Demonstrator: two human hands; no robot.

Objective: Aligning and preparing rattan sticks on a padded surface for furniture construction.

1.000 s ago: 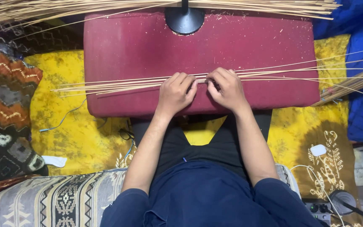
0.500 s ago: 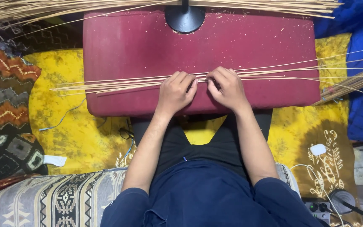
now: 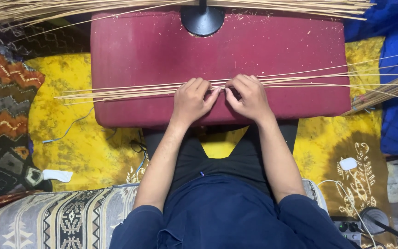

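Maroon padded bench (image 3: 153,46) is the work surface, sitting on a yellow patterned cloth (image 3: 79,152) with a zigzag rug (image 3: 1,101) to the left and blue fabric (image 3: 397,106) to the right. One black round lamp base (image 3: 202,19) at the bench's far edge, centre. Bench top is dusted with pale chips

Thin tan reed strips (image 3: 125,91) lie in one flat bundle across the near half of the bench, running left-right and overhanging both side edges; too fine and too overlapped to count, roughly a dozen or more. They fan apart toward the right edge. Second, much thicker pile of reeds (image 3: 70,8) runs along the far edge

Left hand (image 3: 190,100) and right hand (image 3: 249,97) are side by side at the bundle's middle, near the bench's front edge, thumbs almost touching. Both are curled over the strips, fingertips pinching them against the thumbs

One white small object (image 3: 348,163) on the cloth at right, one white scrap (image 3: 57,175) at left
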